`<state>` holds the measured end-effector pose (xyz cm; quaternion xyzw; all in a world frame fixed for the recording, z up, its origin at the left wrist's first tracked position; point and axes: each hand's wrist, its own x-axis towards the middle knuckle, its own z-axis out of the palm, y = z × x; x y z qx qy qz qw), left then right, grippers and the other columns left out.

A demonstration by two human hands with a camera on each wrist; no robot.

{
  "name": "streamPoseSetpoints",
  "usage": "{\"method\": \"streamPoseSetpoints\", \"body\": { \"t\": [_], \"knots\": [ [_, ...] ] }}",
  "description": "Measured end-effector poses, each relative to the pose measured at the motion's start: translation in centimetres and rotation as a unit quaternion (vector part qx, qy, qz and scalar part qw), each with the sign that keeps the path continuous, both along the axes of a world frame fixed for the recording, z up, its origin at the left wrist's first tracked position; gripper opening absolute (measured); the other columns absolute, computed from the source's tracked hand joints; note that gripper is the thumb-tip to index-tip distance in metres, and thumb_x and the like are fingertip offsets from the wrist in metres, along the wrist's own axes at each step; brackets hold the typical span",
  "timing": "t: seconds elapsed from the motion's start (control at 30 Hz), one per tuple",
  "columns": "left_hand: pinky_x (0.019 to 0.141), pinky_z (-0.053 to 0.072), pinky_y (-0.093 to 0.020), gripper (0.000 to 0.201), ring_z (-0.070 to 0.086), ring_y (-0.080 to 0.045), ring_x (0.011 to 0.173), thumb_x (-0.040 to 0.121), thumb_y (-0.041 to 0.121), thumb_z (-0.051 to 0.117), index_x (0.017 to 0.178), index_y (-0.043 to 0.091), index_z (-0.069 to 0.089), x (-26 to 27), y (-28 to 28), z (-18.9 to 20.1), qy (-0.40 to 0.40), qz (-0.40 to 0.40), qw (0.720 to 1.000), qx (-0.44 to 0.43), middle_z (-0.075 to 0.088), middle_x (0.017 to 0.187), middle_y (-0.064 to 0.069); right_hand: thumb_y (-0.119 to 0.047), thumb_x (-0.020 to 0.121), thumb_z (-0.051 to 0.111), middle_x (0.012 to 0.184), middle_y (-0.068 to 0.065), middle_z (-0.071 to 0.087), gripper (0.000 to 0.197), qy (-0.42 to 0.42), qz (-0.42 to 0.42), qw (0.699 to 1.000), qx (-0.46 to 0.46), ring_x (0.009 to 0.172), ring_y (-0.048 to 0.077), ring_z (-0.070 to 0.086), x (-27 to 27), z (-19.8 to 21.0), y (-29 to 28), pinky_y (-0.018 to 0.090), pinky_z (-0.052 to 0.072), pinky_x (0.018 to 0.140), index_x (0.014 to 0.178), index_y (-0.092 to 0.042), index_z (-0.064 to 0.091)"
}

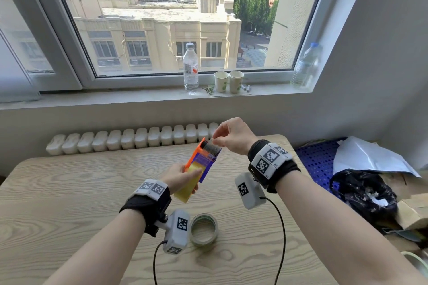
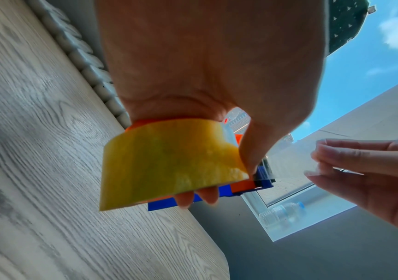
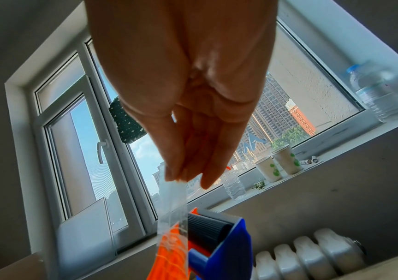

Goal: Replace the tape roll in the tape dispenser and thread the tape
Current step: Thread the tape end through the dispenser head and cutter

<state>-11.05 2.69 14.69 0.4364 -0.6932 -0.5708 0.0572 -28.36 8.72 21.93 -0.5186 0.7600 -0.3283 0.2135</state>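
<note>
- The tape dispenser [image 1: 203, 161], orange and blue, is being held in the air above the middle of the counter [image 1: 69, 192], tilted with its black roller end pointing up and away toward the window.
- A yellow tape roll [image 1: 187, 183] is sitting in the dispenser's lower end; the left wrist view is showing its broad yellow band [image 2: 169, 163] from below, which the head view is showing only edge-on.
- The left hand [image 1: 183, 178] is gripping the dispenser around the roll, thumb on one side and fingertips [image 2: 207, 195] curling under the blue frame.
- The right hand [image 1: 234, 137] is pinching the free end of the clear tape strip [image 3: 172, 200] between thumb and fingers, just above the roller.
- The right wrist view is showing the strip running down past the ribbed black roller [image 3: 207, 227] onto the orange plate; in the head view the strip is nearly invisible.
- A second tape roll, clear and greenish [image 1: 204, 229], is lying flat on the counter near its front edge, well apart from the dispenser.
- On the windowsill beyond the counter's far edge, a water bottle [image 1: 191, 69] and two paper cups [image 1: 228, 81] are standing.
</note>
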Motion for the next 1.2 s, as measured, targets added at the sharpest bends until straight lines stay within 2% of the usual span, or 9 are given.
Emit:
{"method": "streamPoseSetpoints", "body": {
  "t": [0.13, 0.2, 0.3, 0.5, 0.7, 0.8, 0.93, 1.07, 1.2],
  "knots": [
    [0.054, 0.053, -0.022, 0.026, 0.064, -0.013, 0.049, 0.092, 0.034, 0.054, 0.091, 0.009, 0.059, 0.1, 0.0, -0.2, -0.009, -0.014, 1.000, -0.015, 0.066, 0.070, -0.008, -0.009, 0.073, 0.070, 0.067, -0.006, 0.065, 0.018, 0.003, 0.005, 1.000, 0.001, 0.077, 0.017, 0.065, 0.2, -0.3, 0.2, 0.041, 0.057, 0.082, 0.063, -0.023, 0.068],
    [0.061, 0.054, -0.029, 0.028, 0.063, -0.019, 0.054, 0.091, 0.036, 0.054, 0.090, 0.008, 0.059, 0.1, -0.1, -0.3, -0.011, -0.012, 1.000, -0.011, 0.067, 0.069, -0.009, -0.008, 0.074, 0.070, 0.065, -0.010, 0.062, 0.009, -0.001, 0.011, 1.000, -0.003, 0.075, 0.015, 0.063, 0.5, -0.5, 0.1, 0.040, 0.057, 0.081, 0.069, -0.016, 0.072],
    [0.057, 0.053, -0.027, 0.030, 0.063, -0.018, 0.052, 0.091, 0.038, 0.055, 0.090, 0.008, 0.059, 0.3, -0.2, -0.2, -0.017, -0.002, 1.000, -0.009, 0.067, 0.066, -0.008, -0.008, 0.074, 0.070, 0.070, -0.003, 0.064, 0.005, -0.002, 0.019, 1.000, -0.021, 0.076, 0.015, 0.062, 1.1, -0.6, 0.1, 0.036, 0.055, 0.079, 0.078, -0.006, 0.073],
    [0.061, 0.054, -0.031, 0.028, 0.062, -0.022, 0.055, 0.090, 0.037, 0.056, 0.084, 0.010, 0.058, 0.4, -0.4, -0.1, -0.012, -0.013, 1.000, -0.006, 0.065, 0.068, -0.010, -0.007, 0.076, 0.071, 0.079, 0.008, 0.071, 0.006, -0.010, -0.033, 0.998, -0.047, 0.076, 0.016, 0.063, 0.5, -1.1, 0.1, 0.034, 0.054, 0.081, 0.081, -0.005, 0.074],
    [0.058, 0.053, -0.028, 0.030, 0.063, -0.019, 0.055, 0.090, 0.041, 0.054, 0.084, 0.013, 0.059, 0.2, -0.3, 0.7, -0.012, -0.039, 0.999, -0.020, 0.067, 0.068, -0.008, -0.010, 0.076, 0.072, 0.089, 0.011, 0.074, 0.007, -0.029, -0.083, 0.995, -0.040, 0.081, 0.018, 0.065, -0.8, -1.7, 0.0, 0.034, 0.053, 0.087, 0.082, -0.007, 0.074],
    [0.064, 0.054, -0.030, 0.035, 0.063, -0.021, 0.060, 0.090, 0.042, 0.054, 0.097, 0.008, 0.061, 0.1, -0.2, 0.9, 0.000, -0.044, 0.999, -0.002, 0.068, 0.075, -0.010, -0.012, 0.075, 0.073, 0.082, 0.008, 0.072, 0.002, -0.033, -0.105, 0.993, -0.034, 0.080, 0.019, 0.065, -1.2, -1.9, 0.0, 0.037, 0.054, 0.086, 0.076, -0.011, 0.073],
    [0.066, 0.054, -0.031, 0.032, 0.064, -0.020, 0.063, 0.090, 0.040, 0.055, 0.099, 0.011, 0.063, 0.1, -0.1, 1.1, 0.025, -0.057, 0.998, 0.008, 0.068, 0.078, -0.010, -0.012, 0.073, 0.076, 0.067, -0.003, 0.066, 0.025, -0.071, -0.125, 0.989, -0.022, 0.078, 0.021, 0.067, -1.8, -2.9, 0.0, 0.045, 0.055, 0.086, 0.057, -0.027, 0.063],
    [0.057, 0.053, -0.023, 0.021, 0.062, -0.012, 0.054, 0.092, 0.033, 0.053, 0.089, 0.014, 0.062, 0.5, -0.1, 1.2, 0.051, -0.067, 0.996, 0.021, 0.066, 0.072, -0.007, -0.012, 0.073, 0.076, 0.079, 0.004, 0.071, 0.020, -0.111, -0.117, 0.987, -0.022, 0.087, 0.024, 0.069, -2.1, -3.3, 0.1, 0.045, 0.056, 0.087, 0.062, -0.025, 0.066],
    [0.055, 0.053, -0.021, 0.026, 0.062, -0.010, 0.050, 0.094, 0.029, 0.051, 0.097, 0.004, 0.060, 1.1, -0.2, 1.0, 0.057, -0.082, 0.995, 0.027, 0.064, 0.074, -0.011, -0.010, 0.075, 0.075, 0.081, 0.005, 0.070, 0.015, -0.140, -0.099, 0.985, -0.025, 0.088, 0.025, 0.068, -2.1, -3.8, 0.1, 0.044, 0.056, 0.086, 0.067, -0.020, 0.067]
  ]
}}
